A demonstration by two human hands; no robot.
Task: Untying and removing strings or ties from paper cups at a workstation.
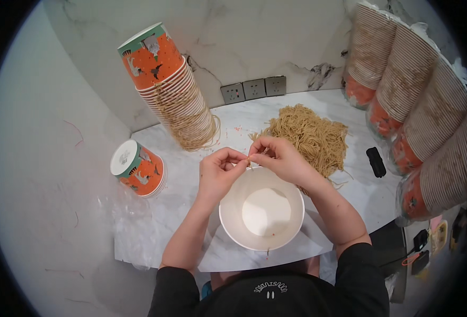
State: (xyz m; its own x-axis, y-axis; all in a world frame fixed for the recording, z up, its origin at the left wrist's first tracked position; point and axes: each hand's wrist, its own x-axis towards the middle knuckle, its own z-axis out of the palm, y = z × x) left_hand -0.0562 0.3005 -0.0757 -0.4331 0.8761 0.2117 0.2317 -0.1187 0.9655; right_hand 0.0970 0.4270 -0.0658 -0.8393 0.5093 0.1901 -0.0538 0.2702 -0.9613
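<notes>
Both my hands meet at the far rim of a white paper bucket (228, 216), which stands mouth up in front of me. My left hand (219, 173) and my right hand (276, 158) pinch, fingertips almost touching, a short bit of tan string (250, 163) at that rim. Most of the string is hidden by the fingers. A small string end (268, 252) hangs over the bucket's near rim. Just beyond my right hand lies a loose heap of tan strings (313, 134).
Behind on the left rises a tall stack of orange buckets (154, 63) draped with strings. A shorter upside-down bucket stack (148, 171) stands nearer. Wrapped bucket stacks (429, 84) line the right side. A small black object (376, 162) lies near them. Wall sockets (253, 90) sit behind the table.
</notes>
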